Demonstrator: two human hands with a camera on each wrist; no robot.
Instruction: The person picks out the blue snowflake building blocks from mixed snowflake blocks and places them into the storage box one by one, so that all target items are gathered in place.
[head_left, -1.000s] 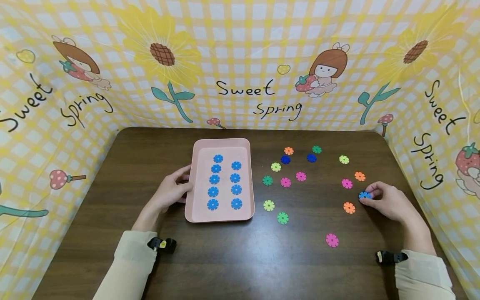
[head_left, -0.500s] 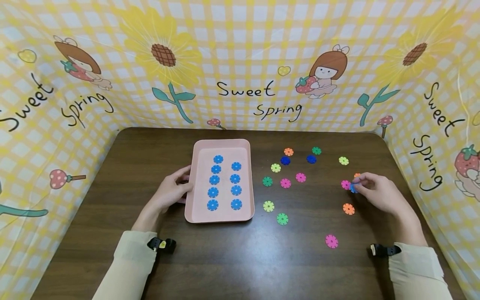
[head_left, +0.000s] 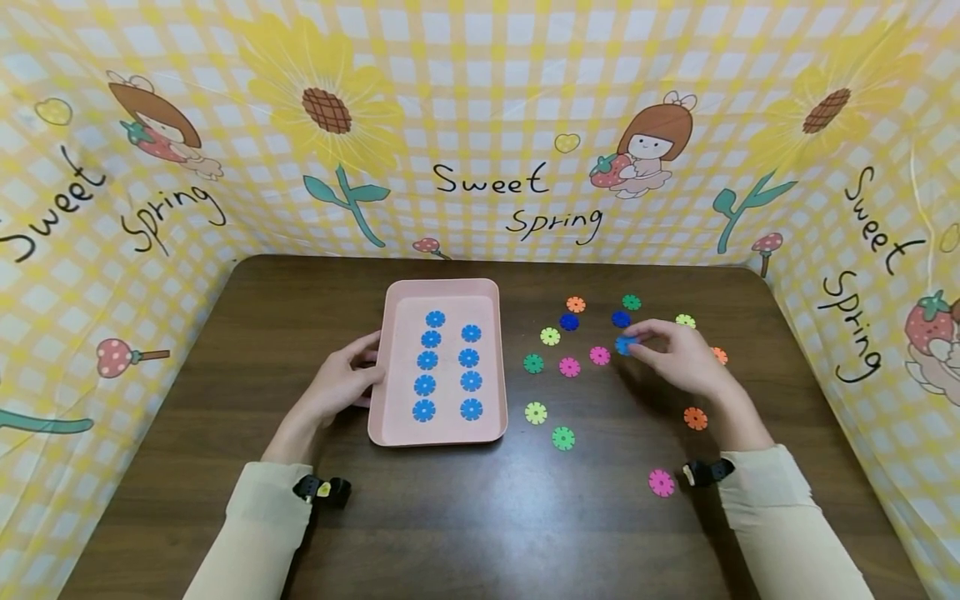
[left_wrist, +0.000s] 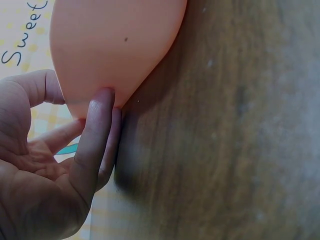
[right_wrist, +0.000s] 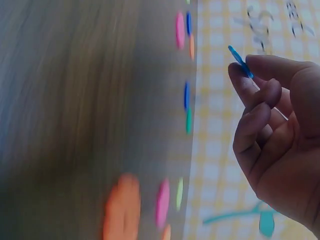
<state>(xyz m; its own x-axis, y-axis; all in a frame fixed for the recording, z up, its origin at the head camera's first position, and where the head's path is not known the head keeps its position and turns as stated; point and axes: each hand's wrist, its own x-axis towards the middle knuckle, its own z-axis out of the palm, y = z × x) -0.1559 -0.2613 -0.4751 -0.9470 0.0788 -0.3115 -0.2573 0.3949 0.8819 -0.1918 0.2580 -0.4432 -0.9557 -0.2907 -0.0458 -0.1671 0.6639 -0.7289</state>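
My right hand (head_left: 686, 358) pinches a light blue notched plastic disc (head_left: 625, 346) between thumb and fingertips, over the right half of the table. In the right wrist view the blue disc (right_wrist: 240, 61) appears nearly edge-on, clear of the tabletop. A pink rectangular tray (head_left: 448, 435) lies left of centre, with several matching blue discs (head_left: 427, 361) set in two columns inside. My left hand (head_left: 339, 379) holds the tray's left edge. Seen from the left wrist, the thumb and fingers grip the tray wall (left_wrist: 117, 50).
Loose notched discs lie right of the tray, among them an orange disc (head_left: 575, 304), a dark blue disc (head_left: 621, 318), a green disc (head_left: 563, 438) and a pink disc (head_left: 662, 483). A yellow checked cloth (head_left: 480, 108) hangs around the brown table (head_left: 480, 525).
My right hand has moved left and slightly away from me with the blue disc, from the right side of the loose discs towards the tray. My left hand has stayed on the tray.
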